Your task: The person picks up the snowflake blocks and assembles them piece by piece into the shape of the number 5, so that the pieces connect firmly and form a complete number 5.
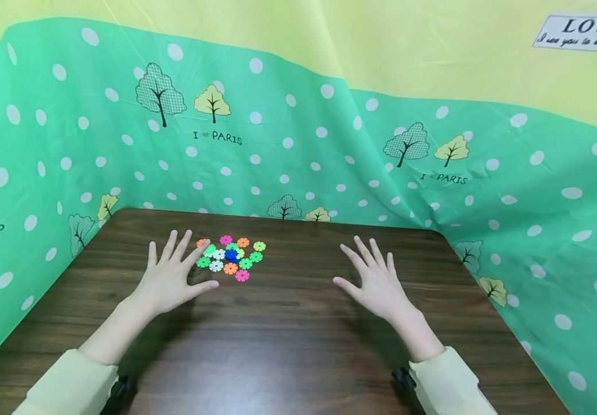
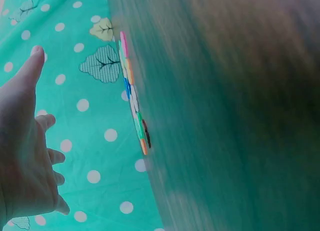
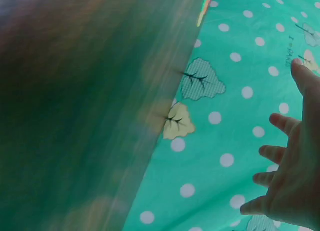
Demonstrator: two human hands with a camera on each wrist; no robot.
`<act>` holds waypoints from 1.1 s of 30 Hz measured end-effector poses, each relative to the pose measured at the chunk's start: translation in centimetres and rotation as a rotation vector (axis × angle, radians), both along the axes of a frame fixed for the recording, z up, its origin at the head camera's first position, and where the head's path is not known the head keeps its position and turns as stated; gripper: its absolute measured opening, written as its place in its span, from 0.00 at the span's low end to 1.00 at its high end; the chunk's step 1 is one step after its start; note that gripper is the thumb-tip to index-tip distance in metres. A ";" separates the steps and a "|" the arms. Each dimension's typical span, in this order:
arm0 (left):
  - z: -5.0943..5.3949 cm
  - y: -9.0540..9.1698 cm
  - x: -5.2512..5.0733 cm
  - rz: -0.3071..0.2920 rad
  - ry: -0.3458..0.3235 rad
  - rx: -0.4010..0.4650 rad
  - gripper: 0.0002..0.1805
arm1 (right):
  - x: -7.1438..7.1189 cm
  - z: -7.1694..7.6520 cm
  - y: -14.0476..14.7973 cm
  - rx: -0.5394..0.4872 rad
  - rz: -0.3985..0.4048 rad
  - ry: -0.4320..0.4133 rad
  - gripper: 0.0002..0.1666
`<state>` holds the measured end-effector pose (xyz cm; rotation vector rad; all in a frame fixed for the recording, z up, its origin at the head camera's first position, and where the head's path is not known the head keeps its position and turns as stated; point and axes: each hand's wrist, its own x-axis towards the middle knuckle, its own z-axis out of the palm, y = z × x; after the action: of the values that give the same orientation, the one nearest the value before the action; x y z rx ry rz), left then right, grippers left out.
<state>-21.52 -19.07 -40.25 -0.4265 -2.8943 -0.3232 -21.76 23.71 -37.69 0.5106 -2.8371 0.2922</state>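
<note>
Several small flower-shaped plastic discs in pink, orange, green, white and blue lie in a loose cluster on the wooden table, left of its middle. My left hand hovers just left of the cluster, fingers spread, and hides part of its left edge in the head view. Nothing is held in it. Over the right half of the table my right hand is spread too, holding nothing and well apart from the discs. In the left wrist view the discs appear edge-on as a thin coloured row beyond the left hand.
The dark brown wooden table has its far edge against a hanging green and yellow cloth with white dots and printed trees. The same cloth runs along both sides. A black band shows under the right sleeve.
</note>
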 end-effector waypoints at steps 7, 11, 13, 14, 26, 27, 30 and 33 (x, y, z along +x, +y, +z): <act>-0.2 -0.8 -1.4 -0.021 0.033 0.004 0.50 | -2.0 1.2 -2.5 -0.021 0.067 0.031 0.45; -0.2 -1.3 -2.2 -0.054 0.053 0.023 0.50 | -3.3 1.5 -4.3 -0.028 0.112 0.029 0.44; -0.2 -1.7 -2.5 -0.079 0.058 0.035 0.49 | -4.0 1.5 -5.2 -0.034 0.143 0.024 0.43; -0.3 -1.8 -2.7 -0.095 0.063 0.041 0.49 | -4.4 1.4 -5.7 -0.041 0.160 0.019 0.43; -1.6 -4.4 -5.0 -0.256 0.072 0.077 0.46 | -8.1 0.2 -10.5 -0.160 0.364 -0.196 0.40; -1.7 -4.5 -5.1 -0.259 0.061 0.072 0.46 | -8.4 0.0 -10.8 -0.158 0.384 -0.211 0.40; -2.0 -4.9 -5.6 -0.261 0.015 0.065 0.46 | -9.2 -0.6 -11.7 -0.147 0.440 -0.238 0.39; -2.4 -5.1 -6.1 -0.255 -0.027 0.074 0.46 | -10.0 -1.3 -12.4 -0.141 0.466 -0.261 0.38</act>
<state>-27.64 -24.16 -42.68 -0.7863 -2.8443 -0.4765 -31.77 11.29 -38.97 1.1778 -2.8737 0.6823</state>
